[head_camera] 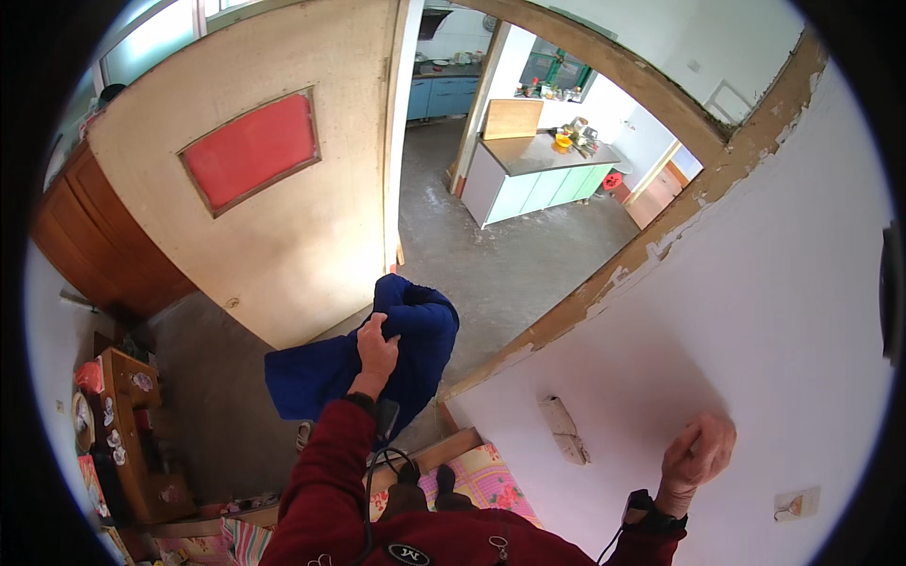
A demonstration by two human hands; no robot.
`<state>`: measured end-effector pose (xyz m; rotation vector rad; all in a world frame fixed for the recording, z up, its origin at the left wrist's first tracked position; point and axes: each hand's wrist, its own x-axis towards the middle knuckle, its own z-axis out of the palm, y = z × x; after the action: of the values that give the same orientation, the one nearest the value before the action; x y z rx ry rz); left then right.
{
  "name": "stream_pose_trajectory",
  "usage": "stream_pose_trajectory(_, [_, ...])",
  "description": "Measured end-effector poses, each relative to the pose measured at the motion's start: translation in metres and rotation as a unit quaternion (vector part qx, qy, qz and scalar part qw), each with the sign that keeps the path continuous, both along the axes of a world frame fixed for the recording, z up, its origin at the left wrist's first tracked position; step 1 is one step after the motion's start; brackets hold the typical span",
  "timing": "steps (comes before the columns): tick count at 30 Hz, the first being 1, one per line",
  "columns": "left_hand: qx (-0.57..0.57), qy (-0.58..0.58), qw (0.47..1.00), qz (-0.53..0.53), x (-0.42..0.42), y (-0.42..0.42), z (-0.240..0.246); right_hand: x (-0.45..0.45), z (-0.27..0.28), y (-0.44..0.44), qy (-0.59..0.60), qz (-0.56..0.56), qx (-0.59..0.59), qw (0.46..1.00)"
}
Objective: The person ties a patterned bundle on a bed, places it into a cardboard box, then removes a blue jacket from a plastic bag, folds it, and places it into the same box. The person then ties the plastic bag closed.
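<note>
My left hand (pixel 377 348) grips a dark blue cloth garment (pixel 425 339). The garment hangs in front of me in thick folds, and one flat part (pixel 308 375) spreads out to the left. Out to the right, my right hand (pixel 699 449) is raised before the white wall (pixel 637 368), its fingers curled in and nothing visible in them. Whether it touches the wall I cannot tell. Each wrist wears a dark band with a small device, and a black cable runs down from the left one.
A cream door (pixel 297 233) with a red panel stands ajar at left. Beyond the doorway, a pale green cabinet (pixel 552 187) stands on the concrete floor (pixel 488 283). A wooden dresser (pixel 138 424) is at lower left. My feet rest on a patterned bed cover (pixel 488 477) beside a wooden edge (pixel 446 453).
</note>
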<state>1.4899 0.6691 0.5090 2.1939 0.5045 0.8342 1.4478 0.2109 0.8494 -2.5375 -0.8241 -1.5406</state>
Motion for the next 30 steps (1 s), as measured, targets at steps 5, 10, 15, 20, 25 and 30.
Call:
stream_pose_trajectory(5, [0.044,0.070,0.995,-0.064,0.074,-0.012,-0.008,0.002,-0.008,-0.007,-0.007,-0.044,-0.066,0.997])
stream_pose_trajectory(10, [0.083,0.100,0.988,-0.085,0.127,-0.031,-0.009,0.000,-0.006,-0.005,-0.001,-0.046,-0.070,0.996])
stream_pose_trajectory(15, [0.092,0.107,0.986,-0.092,0.164,-0.048,-0.010,0.001,-0.006,-0.001,0.003,-0.064,-0.068,0.996])
stream_pose_trajectory(20, [0.082,0.063,0.987,-0.120,0.182,-0.065,-0.013,0.001,-0.007,0.000,0.007,-0.079,-0.074,0.994])
stream_pose_trajectory(25, [0.081,0.079,0.985,-0.127,0.188,-0.075,-0.013,0.001,-0.007,0.001,0.000,-0.072,-0.072,0.995])
stream_pose_trajectory(30, [0.069,0.085,0.985,-0.135,0.180,-0.067,-0.015,0.001,-0.004,0.002,-0.001,-0.081,-0.079,0.994])
